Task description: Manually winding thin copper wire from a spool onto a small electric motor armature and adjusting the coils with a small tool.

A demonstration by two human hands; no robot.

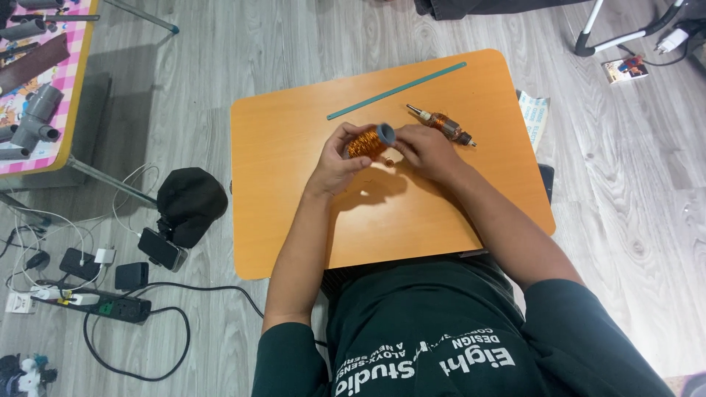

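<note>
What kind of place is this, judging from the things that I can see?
Probably a home or small hobby workspace, not a factory: a low orange table on a wood-look floor, a power strip with chargers, and grey pipe fittings on a side table.

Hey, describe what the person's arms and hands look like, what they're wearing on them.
Both arms are bare from the upper arm down. Short dark green sleeves end above the elbows. The left hand and right hand wear no gloves, and no watch, ring or bracelet is visible.
</note>
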